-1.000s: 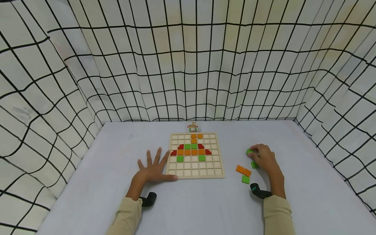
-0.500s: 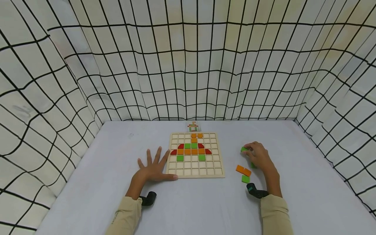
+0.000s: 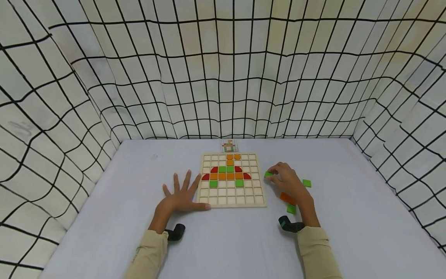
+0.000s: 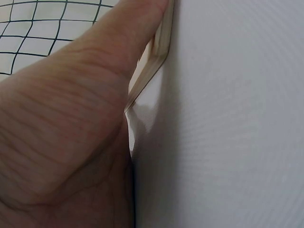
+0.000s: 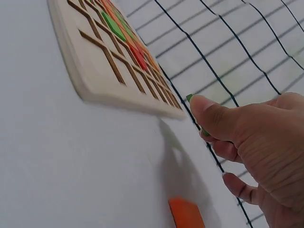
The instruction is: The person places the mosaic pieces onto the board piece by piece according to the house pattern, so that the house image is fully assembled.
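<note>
A wooden grid board (image 3: 231,200) lies on the white table, with green, orange and red tiles set in some of its squares. My left hand (image 3: 181,197) rests spread at the board's lower left corner, its thumb along the front edge. Between thumb and fingers, my right hand (image 3: 287,180) pinches a green square tile (image 3: 268,174) just right of the board. The right wrist view shows only slivers of this green tile (image 5: 189,97), above the table. Under the right forearm lie orange tiles (image 3: 286,198) and a green tile (image 3: 291,209), partly covered.
Another green tile (image 3: 307,183) lies right of my right hand. A small pattern card (image 3: 229,145) sits behind the board. White walls with black netting (image 3: 223,85) enclose the table's back and sides. A camera (image 3: 290,224) is strapped to each wrist.
My right hand has carried the green tile left from the loose tiles to beside the board. The left hand stays in place. The view has tilted slightly.
</note>
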Action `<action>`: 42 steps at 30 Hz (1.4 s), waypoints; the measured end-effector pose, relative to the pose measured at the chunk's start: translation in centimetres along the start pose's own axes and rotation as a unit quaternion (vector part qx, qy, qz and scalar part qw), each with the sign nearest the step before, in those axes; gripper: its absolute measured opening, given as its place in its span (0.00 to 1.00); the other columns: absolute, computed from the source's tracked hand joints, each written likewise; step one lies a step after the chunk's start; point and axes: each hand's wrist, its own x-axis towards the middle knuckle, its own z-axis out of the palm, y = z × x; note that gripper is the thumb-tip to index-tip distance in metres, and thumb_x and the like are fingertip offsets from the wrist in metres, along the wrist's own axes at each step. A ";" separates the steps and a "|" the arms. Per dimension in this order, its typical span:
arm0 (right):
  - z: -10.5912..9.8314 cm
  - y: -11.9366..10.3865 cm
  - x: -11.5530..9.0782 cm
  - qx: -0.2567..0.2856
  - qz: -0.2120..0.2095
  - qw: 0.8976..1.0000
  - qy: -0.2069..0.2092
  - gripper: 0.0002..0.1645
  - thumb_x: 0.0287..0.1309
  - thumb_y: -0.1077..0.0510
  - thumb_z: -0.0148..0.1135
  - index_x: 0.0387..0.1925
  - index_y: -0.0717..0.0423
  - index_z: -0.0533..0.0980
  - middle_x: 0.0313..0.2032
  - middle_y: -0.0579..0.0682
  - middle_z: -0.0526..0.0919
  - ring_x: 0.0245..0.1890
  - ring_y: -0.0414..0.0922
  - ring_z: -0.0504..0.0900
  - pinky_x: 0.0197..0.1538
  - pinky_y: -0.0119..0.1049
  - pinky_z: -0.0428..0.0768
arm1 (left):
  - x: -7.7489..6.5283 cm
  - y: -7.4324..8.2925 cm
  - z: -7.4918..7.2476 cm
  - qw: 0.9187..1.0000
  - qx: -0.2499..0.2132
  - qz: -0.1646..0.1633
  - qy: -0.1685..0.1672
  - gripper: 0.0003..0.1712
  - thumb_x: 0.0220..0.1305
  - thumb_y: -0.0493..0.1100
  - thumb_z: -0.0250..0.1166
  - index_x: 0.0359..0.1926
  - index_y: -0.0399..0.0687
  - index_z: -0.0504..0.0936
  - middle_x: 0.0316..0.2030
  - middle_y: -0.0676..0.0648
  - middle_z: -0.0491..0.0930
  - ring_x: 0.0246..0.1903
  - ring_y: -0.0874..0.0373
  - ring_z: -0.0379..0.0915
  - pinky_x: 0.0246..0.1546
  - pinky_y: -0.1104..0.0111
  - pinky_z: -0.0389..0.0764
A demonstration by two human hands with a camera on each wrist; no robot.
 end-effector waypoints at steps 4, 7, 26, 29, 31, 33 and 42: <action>0.8 -1.9 0.8 -0.004 -0.047 0.999 -0.005 0.15 0.62 0.53 0.65 0.46 0.58 0.80 0.40 0.50 0.80 0.45 0.47 0.74 0.49 0.46 0.74 | 0.1 -0.1 0.0 1.000 0.002 -0.002 0.000 0.69 0.45 0.79 0.64 0.78 0.57 0.41 0.77 0.38 0.27 0.71 0.27 0.11 0.57 0.23 0.25; 1.3 -3.5 1.3 -0.016 -0.061 0.998 -0.013 0.15 0.62 0.51 0.66 0.45 0.56 0.81 0.40 0.47 0.80 0.45 0.45 0.75 0.48 0.44 0.74 | 0.1 -0.1 0.0 1.000 0.004 0.001 -0.002 0.69 0.45 0.79 0.64 0.78 0.57 0.40 0.77 0.38 0.26 0.71 0.27 0.11 0.57 0.23 0.25; 6.1 -11.7 3.2 -0.005 -0.118 0.989 -0.089 0.18 0.60 0.45 0.67 0.46 0.52 0.83 0.44 0.45 0.83 0.50 0.42 0.77 0.57 0.38 0.77 | -0.4 0.1 -0.2 1.000 0.003 0.000 -0.005 0.68 0.46 0.79 0.63 0.78 0.56 0.42 0.77 0.37 0.28 0.71 0.26 0.13 0.58 0.23 0.26; 6.9 -12.4 3.5 -0.009 -0.108 0.990 -0.094 0.19 0.59 0.43 0.67 0.46 0.50 0.83 0.46 0.44 0.82 0.53 0.42 0.75 0.59 0.38 0.76 | -0.2 -0.1 -0.1 1.000 0.002 0.001 -0.004 0.69 0.45 0.81 0.62 0.78 0.57 0.41 0.77 0.38 0.27 0.71 0.27 0.12 0.58 0.23 0.25; 7.4 -12.7 3.6 -0.013 -0.109 0.990 -0.093 0.19 0.59 0.43 0.67 0.46 0.49 0.83 0.46 0.44 0.82 0.54 0.43 0.75 0.59 0.39 0.76 | 0.0 -0.3 0.0 1.000 -0.001 0.002 -0.005 0.70 0.43 0.82 0.62 0.78 0.57 0.41 0.77 0.37 0.27 0.71 0.27 0.12 0.57 0.23 0.24; 7.8 -13.0 3.7 -0.023 -0.115 0.989 -0.090 0.19 0.59 0.42 0.66 0.45 0.49 0.83 0.45 0.43 0.82 0.52 0.42 0.75 0.58 0.38 0.76 | 0.2 -0.6 0.3 1.000 -0.003 0.004 -0.001 0.72 0.41 0.84 0.61 0.78 0.57 0.41 0.77 0.38 0.27 0.71 0.27 0.10 0.57 0.24 0.22; 8.5 -14.4 3.6 -0.058 -0.111 0.989 -0.079 0.17 0.58 0.42 0.67 0.42 0.47 0.83 0.41 0.42 0.80 0.46 0.41 0.76 0.54 0.37 0.77 | 0.5 -0.9 0.7 1.000 -0.004 0.003 0.003 0.73 0.38 0.86 0.60 0.78 0.60 0.39 0.77 0.40 0.24 0.70 0.28 0.07 0.56 0.24 0.20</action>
